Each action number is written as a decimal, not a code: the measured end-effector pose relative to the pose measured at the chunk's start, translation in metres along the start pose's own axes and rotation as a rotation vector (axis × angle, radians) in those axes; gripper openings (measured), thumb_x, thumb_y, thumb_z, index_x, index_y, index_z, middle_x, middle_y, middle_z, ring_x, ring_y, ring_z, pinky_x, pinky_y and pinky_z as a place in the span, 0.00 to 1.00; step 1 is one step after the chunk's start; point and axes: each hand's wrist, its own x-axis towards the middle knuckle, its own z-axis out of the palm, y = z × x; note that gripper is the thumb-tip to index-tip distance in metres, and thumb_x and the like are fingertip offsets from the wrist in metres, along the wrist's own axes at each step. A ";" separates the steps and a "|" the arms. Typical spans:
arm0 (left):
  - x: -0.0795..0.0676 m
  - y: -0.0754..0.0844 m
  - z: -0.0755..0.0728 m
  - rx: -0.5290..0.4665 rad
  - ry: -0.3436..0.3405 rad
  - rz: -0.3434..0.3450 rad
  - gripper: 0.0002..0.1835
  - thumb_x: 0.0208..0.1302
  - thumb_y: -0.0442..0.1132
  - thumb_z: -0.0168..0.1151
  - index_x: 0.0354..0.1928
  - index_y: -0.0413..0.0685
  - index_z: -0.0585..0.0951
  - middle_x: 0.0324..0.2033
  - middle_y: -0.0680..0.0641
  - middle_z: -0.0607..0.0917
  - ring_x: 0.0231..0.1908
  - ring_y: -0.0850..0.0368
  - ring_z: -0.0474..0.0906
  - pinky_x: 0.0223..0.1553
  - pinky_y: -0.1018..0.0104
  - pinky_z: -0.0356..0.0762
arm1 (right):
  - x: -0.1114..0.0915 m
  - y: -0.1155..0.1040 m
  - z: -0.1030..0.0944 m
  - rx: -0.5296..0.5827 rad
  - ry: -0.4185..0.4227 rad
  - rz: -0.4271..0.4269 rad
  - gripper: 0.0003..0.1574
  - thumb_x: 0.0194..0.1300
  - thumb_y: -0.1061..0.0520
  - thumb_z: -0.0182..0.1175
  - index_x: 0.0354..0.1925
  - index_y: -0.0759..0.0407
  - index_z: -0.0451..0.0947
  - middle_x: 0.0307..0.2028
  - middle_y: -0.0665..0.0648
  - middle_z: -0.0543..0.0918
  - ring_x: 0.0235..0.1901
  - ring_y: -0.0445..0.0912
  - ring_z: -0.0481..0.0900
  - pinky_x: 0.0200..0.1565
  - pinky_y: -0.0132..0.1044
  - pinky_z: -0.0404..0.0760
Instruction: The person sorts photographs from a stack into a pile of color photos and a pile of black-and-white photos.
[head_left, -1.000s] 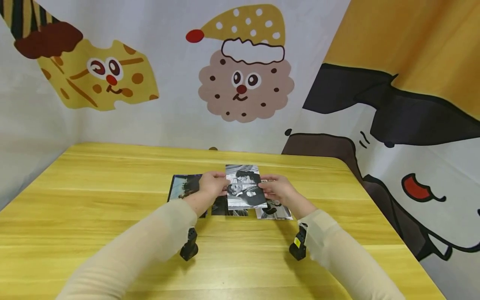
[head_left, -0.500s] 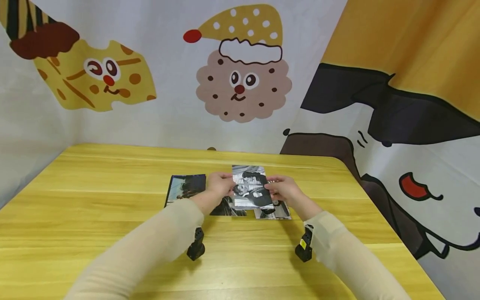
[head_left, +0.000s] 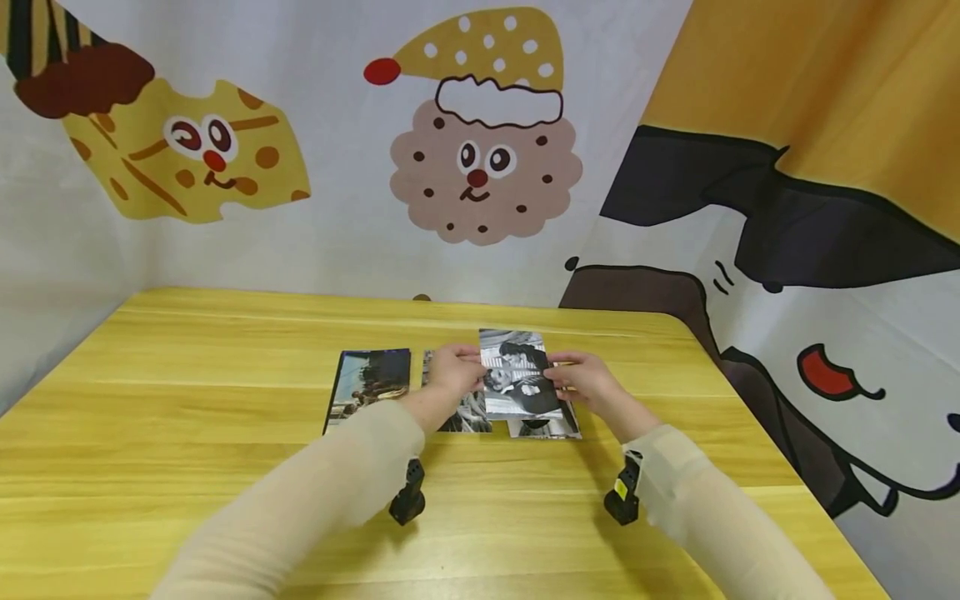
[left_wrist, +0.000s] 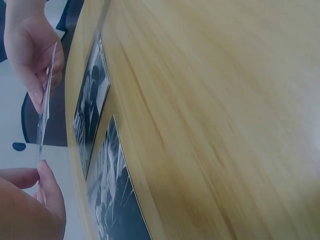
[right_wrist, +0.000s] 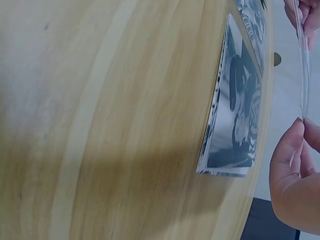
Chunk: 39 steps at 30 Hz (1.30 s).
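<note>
Both hands pinch a black-and-white photo (head_left: 517, 375) by its opposite side edges. My left hand (head_left: 456, 371) grips its left side and my right hand (head_left: 588, 379) its right side. In the wrist views the held photo (right_wrist: 305, 75) is edge-on, raised off the table, with thin layers showing. Beneath it lies a stack of photos (right_wrist: 235, 105), mostly covered in the head view. A second black-and-white photo (head_left: 471, 412) lies to the left, partly behind my left hand. Farther left is a colour photo (head_left: 372, 383) with blue sky.
The photos lie in a row on a yellow wood-grain table (head_left: 225, 400). A curtain with cartoon prints (head_left: 337, 250) hangs behind the table's far edge. Small black wrist cameras hang below the left cuff (head_left: 407, 496) and the right cuff (head_left: 624, 496).
Both hands have carried the held photo to the right, from between the middle and right photos to over the right stack. More of the colour photo and middle photo now shows.
</note>
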 end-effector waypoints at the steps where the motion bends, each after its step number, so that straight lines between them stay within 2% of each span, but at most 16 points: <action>1: 0.000 0.000 0.001 0.000 0.004 0.003 0.20 0.58 0.23 0.56 0.55 0.34 0.75 0.48 0.37 0.80 0.22 0.63 0.73 0.30 0.72 0.82 | 0.000 0.000 -0.001 0.000 0.001 -0.001 0.29 0.64 0.63 0.57 0.62 0.67 0.66 0.30 0.49 0.75 0.29 0.40 0.72 0.30 0.26 0.80; 9: 0.000 -0.003 0.011 0.010 0.012 -0.002 0.20 0.57 0.23 0.57 0.54 0.35 0.76 0.46 0.38 0.80 0.31 0.59 0.76 0.40 0.65 0.84 | 0.001 0.004 -0.008 -0.022 0.004 -0.005 0.29 0.64 0.63 0.57 0.62 0.68 0.66 0.26 0.47 0.75 0.28 0.40 0.72 0.31 0.27 0.79; 18: 0.000 -0.006 0.018 0.036 0.004 0.008 0.20 0.56 0.22 0.54 0.53 0.33 0.76 0.45 0.37 0.80 0.37 0.52 0.80 0.37 0.67 0.84 | 0.004 0.009 -0.014 -0.060 0.008 0.003 0.28 0.64 0.63 0.57 0.62 0.68 0.66 0.25 0.48 0.75 0.25 0.38 0.72 0.30 0.27 0.80; 27: -0.001 -0.010 0.025 0.062 -0.011 -0.001 0.22 0.55 0.20 0.54 0.55 0.33 0.75 0.46 0.38 0.80 0.36 0.54 0.79 0.38 0.68 0.84 | 0.007 0.014 -0.019 -0.102 0.018 0.015 0.27 0.64 0.64 0.56 0.61 0.69 0.67 0.26 0.48 0.74 0.25 0.38 0.72 0.28 0.27 0.79; 32: -0.002 -0.011 0.026 0.075 -0.027 -0.004 0.22 0.56 0.21 0.53 0.55 0.33 0.75 0.46 0.37 0.79 0.39 0.50 0.80 0.38 0.66 0.84 | 0.007 0.015 -0.021 -0.126 0.015 0.020 0.28 0.64 0.65 0.56 0.62 0.69 0.66 0.25 0.48 0.74 0.25 0.38 0.72 0.30 0.28 0.80; 39: -0.001 -0.013 0.028 0.091 -0.040 -0.024 0.19 0.62 0.26 0.49 0.56 0.34 0.75 0.56 0.36 0.77 0.42 0.47 0.81 0.37 0.67 0.84 | 0.006 0.015 -0.021 -0.115 0.020 0.030 0.29 0.62 0.66 0.56 0.62 0.71 0.66 0.23 0.47 0.74 0.24 0.38 0.73 0.29 0.29 0.80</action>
